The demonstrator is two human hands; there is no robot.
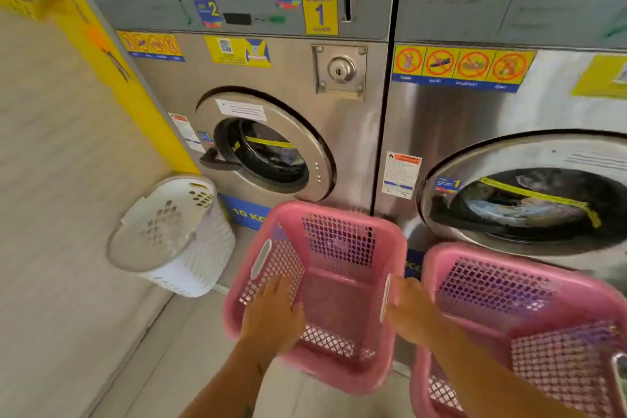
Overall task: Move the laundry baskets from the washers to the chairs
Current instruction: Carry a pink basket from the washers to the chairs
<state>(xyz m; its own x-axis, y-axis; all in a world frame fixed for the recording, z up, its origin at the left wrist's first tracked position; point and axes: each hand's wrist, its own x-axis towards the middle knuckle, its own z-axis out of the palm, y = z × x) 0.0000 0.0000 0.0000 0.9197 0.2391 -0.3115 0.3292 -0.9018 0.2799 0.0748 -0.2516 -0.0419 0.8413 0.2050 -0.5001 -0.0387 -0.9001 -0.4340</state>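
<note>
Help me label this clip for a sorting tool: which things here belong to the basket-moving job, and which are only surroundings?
Part of the job:
- left pink basket, with left hand and right hand at its sides
- right pink basket
- white basket, tipped against the wall

Only surroundings:
- left washer
- right washer
- warning stickers

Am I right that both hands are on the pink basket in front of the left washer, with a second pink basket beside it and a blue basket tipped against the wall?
Not quite. The head view shows the tipped basket is white, not blue. The rest holds: the left hand and right hand are on the pink basket before the left washer, with a second pink basket beside it.
</note>
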